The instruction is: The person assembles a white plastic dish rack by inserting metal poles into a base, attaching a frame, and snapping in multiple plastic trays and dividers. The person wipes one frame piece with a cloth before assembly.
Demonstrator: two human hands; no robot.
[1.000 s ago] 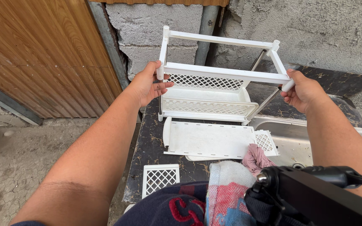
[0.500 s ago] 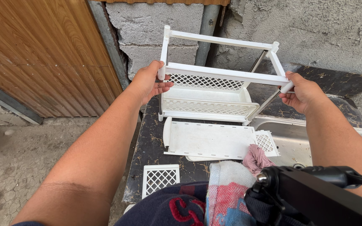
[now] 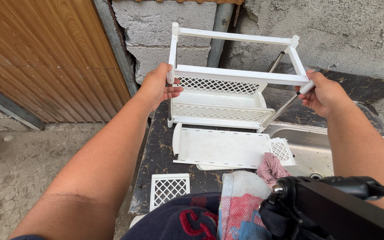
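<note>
We hold the white plastic shelf rack (image 3: 227, 84) upright at the surface's (image 3: 158, 155) far edge — left hand (image 3: 156, 86) and right hand (image 3: 323, 93), fingers clamped on its top corners.

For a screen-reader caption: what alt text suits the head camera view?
Two bare hands, left hand and right hand, grip the top corners of a white plastic lattice rack standing on a dark marble counter beside a steel sink. Loose white panels lie in front.
</note>
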